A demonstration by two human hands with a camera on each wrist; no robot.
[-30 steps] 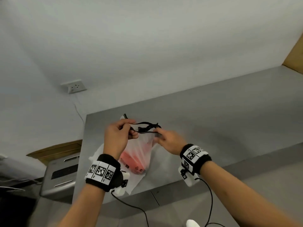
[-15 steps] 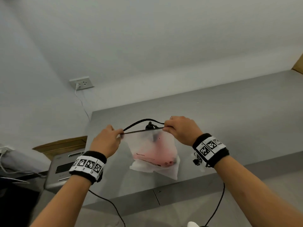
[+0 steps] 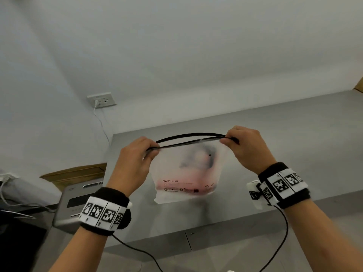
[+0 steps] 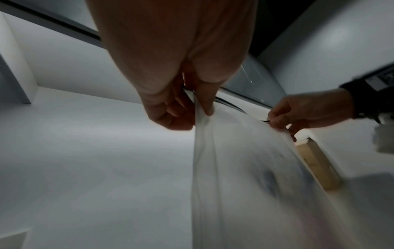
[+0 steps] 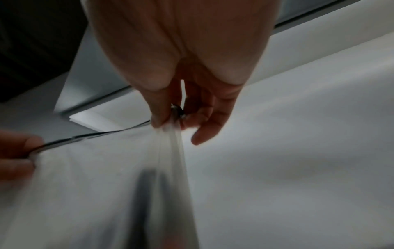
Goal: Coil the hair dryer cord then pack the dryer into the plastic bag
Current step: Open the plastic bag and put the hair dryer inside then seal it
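Our fingertips clamp the black zip strip: left hand centre-left, right hand centre-right. The plastic bag, mid-frame, looks thin and slippery. The dryer inside weighs it down, so we judge the stiffer strip the surest hold.

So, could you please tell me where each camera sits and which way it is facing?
Head: worn on the head, facing forward and down at the plastic bag and table; left hand and right hand show.
Left wrist: under the left wrist, facing along its palm to the bag's edge; the right hand shows too.
Right wrist: likewise along the right palm; the left hand's fingertips show.
Shared: all three see the bag's black rim.
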